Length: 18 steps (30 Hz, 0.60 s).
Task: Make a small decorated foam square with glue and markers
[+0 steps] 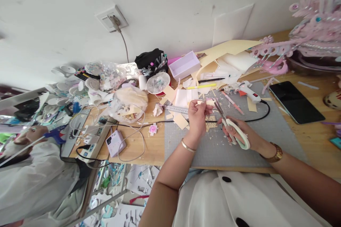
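My left hand (197,116) is closed on a small strip of cream paper (210,102), held up over the grey cutting mat (213,156). My right hand (241,131) grips a pair of scissors (239,135) with white and pale green handles. Its blades point up and to the left, reaching the right end of the strip. Whether they touch the paper I cannot tell. Cream paper scraps (180,121) and tiny clippings lie on the mat around both hands. A steel ruler (176,109) lies left of my left hand.
A hot glue gun (250,91) trails a black cable across the mat. A phone (296,101) lies at the right, below a pink decorated model (317,39). Behind stand a lilac box (184,65) and a yellow pen (201,86). A co-worker's sleeve (39,170) shows at left.
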Each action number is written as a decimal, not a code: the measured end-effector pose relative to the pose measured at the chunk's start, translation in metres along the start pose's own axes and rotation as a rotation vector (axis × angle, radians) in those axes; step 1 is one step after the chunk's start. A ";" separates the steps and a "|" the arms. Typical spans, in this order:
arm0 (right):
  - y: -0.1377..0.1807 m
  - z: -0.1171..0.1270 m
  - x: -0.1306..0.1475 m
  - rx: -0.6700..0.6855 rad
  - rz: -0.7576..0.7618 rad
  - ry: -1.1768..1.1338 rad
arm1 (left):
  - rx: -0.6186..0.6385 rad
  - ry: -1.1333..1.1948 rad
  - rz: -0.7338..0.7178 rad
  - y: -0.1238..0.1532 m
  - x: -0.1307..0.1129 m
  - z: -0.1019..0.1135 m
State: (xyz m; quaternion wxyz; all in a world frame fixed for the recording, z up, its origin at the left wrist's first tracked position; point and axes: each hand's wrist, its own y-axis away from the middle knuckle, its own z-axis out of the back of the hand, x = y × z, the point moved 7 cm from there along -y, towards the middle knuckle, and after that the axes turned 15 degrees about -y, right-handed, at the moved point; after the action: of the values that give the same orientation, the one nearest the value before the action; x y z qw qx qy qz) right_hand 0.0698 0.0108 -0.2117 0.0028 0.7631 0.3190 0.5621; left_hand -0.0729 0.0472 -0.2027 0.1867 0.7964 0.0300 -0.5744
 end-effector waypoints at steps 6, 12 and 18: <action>0.001 -0.001 0.003 0.002 0.020 0.008 | -0.031 -0.081 -0.087 0.005 0.002 -0.003; 0.002 -0.002 0.005 -0.007 0.043 -0.007 | -0.049 -0.083 -0.087 0.008 0.006 -0.004; 0.000 0.000 0.005 -0.013 0.073 -0.017 | -0.029 -0.089 -0.065 0.009 0.008 -0.005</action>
State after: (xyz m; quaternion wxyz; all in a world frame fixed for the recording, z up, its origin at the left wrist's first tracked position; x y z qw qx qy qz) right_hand 0.0708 0.0131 -0.2071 -0.0101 0.7788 0.2874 0.5575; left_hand -0.0633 0.0395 -0.2059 0.1809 0.7657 0.0559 -0.6147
